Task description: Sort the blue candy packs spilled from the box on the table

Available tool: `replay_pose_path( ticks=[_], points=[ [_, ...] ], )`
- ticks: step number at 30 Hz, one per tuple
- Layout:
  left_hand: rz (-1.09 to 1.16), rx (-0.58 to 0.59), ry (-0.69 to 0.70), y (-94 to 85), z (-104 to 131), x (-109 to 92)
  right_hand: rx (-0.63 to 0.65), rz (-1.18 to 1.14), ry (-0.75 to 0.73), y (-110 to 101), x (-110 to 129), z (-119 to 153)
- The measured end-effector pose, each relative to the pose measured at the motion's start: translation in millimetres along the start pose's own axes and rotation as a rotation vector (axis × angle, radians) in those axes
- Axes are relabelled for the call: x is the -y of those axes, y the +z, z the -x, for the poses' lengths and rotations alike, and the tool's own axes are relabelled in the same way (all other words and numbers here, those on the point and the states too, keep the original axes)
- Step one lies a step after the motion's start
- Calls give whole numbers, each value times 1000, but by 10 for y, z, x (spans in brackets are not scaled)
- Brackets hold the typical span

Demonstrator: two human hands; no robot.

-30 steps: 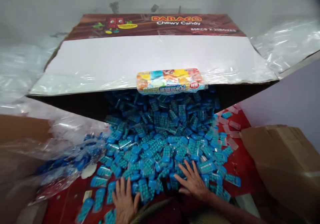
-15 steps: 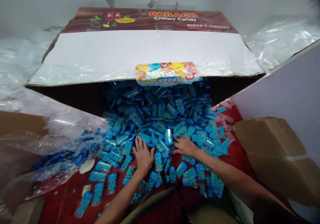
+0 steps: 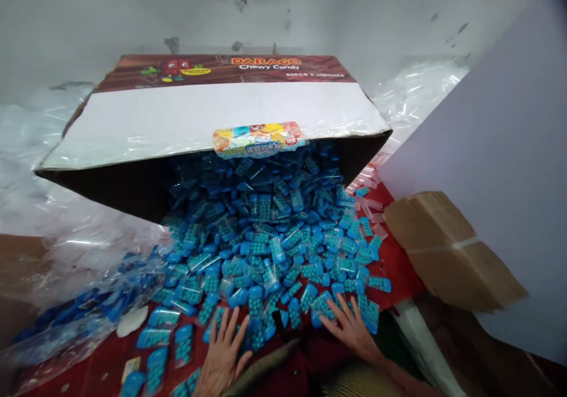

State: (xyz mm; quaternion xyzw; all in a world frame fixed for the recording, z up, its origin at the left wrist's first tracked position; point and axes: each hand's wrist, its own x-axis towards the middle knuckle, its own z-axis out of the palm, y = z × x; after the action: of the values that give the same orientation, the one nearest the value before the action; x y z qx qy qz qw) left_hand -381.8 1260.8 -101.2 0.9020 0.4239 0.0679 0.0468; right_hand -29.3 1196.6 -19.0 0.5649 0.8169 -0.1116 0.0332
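Note:
Many small clear containers with blue caps and blue-green candies (image 3: pixel 261 249) spill from a large open carton (image 3: pixel 177 113) onto a red surface. At the near edge of the pile, my left hand (image 3: pixel 224 350) lies palm down with its fingers spread, touching or just over the containers. To its right, my right hand (image 3: pixel 349 329) is also spread, its fingertips on the containers near the edge of the surface. Neither hand grips anything. The back of the carton's inside is dark.
Clear plastic wrap with blue caps (image 3: pixel 88 308) lies at the left. A folded brown cardboard stack (image 3: pixel 447 249) is at the right, beside a pale panel (image 3: pixel 478 149). Piles of clear empty containers (image 3: pixel 416 96) surround the carton.
Both hands have drawn back from the middle of the pile toward my body. The view has shifted, so the carton appears smaller and farther left.

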Motion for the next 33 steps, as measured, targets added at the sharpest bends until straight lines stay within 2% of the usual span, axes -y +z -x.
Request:
replay_pose_path(
  ticks=[2,3,6,11,19,26,30,33],
  points=[
    [4,30,60,67,-68,-27,28,15,24,266,-8,184],
    [4,42,63,96,-119,-58,37,16,33,359,-17,192],
    [1,42,4,158,-277,-194,22,7,84,447,-72,-35],
    [22,26,-97,112,-499,-382,11,-38,50,278,-239,-508],
    [19,76,-255,-36,-980,-439,52,-71,74,81,-464,-822],
    [45,35,-318,-78,-1413,-442,31,-106,70,-56,-669,-1138],
    [33,12,-363,-194,-1454,-532,36,-189,99,-140,-727,-1174],
    [18,-26,-403,-262,-1389,-627,33,-304,62,-245,-764,-1067]
  ],
)
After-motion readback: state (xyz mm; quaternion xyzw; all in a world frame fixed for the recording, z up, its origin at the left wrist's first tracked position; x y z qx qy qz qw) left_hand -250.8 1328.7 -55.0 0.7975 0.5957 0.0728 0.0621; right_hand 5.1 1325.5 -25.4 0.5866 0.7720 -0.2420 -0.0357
